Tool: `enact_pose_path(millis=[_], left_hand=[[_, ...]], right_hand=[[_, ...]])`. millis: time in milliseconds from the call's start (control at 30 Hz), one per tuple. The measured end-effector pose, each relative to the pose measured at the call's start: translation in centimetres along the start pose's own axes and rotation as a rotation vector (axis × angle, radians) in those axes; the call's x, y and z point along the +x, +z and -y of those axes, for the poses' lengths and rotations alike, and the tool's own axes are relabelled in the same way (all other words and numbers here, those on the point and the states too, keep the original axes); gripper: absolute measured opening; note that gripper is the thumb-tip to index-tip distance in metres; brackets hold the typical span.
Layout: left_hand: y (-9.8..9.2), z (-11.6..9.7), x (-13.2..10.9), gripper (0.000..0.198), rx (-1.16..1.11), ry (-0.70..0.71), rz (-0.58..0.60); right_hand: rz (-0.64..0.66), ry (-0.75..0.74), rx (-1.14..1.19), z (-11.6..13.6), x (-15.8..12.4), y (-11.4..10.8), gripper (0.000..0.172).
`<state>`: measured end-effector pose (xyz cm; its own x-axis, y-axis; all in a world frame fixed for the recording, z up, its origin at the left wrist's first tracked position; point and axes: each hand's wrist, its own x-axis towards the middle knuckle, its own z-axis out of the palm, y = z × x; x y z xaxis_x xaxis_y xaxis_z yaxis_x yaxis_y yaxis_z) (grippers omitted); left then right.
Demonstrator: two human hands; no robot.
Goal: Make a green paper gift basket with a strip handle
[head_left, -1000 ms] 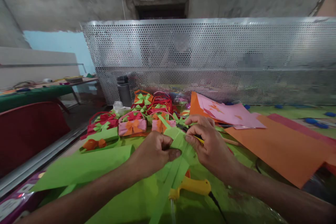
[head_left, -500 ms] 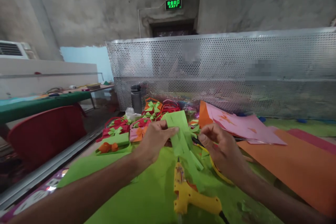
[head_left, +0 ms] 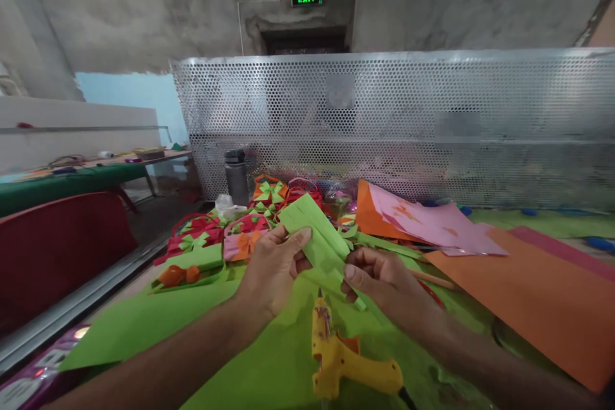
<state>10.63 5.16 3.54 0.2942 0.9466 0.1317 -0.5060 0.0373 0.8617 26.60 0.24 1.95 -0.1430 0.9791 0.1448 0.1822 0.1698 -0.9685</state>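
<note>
Light-green piece: while my left hand [head_left: 273, 262] pinches its near left edge, the light-green piece [head_left: 319, 224] shows matte, flat and plain in colour, with lengthwise folds along its right side and a fine line near its far end.
Place: raised in front of me, between my two hands, above the green sheet [head_left: 254, 359] and just beyond the yellow glue gun [head_left: 331, 359].
Long axis: slanting, from far left to near right; the squared end points away from me and leftward, the other end toward my right hand [head_left: 379, 275].
Left grip: narrow, thumb laid on the upper face, fingers bent underneath.
Right grip: fingers curled, thumb tip beside the folded edge and a narrow green strip [head_left: 358, 300]; I cannot tell whether they hold either.
Glue gun: lying on its side, nozzle away from me, handle to the right; its rear end and cord are cut off by the lower border.
Hidden: the underside of the piece, and most of my left fingertips; whether the strip joins the piece is hard to make out.
Beyond: small bags with bows [head_left: 271, 191], partly covered by the piece and my left hand.
</note>
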Motion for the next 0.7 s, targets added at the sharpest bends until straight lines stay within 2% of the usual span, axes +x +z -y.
enact_pose_path(millis=[200,333,533,700], left_hand=[[0.32,0.35,-0.29,0.024,-0.058,-0.022,0.017],[0.64,0.37,-0.61,0.029,-0.078,-0.023,0.033],[0.73,0.1,-0.72,0.01,-0.083,-0.066,0.028],[0.8,0.12,-0.65,0.009,-0.11,-0.074,-0.011]], right_hand=[[-0.031,0.019,-0.07,0.06,-0.15,0.22,0.026],[0.014,-0.012,-0.042,-0.28,-0.18,0.24,0.023],[0.016,0.013,-0.029,-0.08,-0.05,0.18,0.021],[-0.004,0.022,-0.084,-0.27,0.04,0.16,0.019]])
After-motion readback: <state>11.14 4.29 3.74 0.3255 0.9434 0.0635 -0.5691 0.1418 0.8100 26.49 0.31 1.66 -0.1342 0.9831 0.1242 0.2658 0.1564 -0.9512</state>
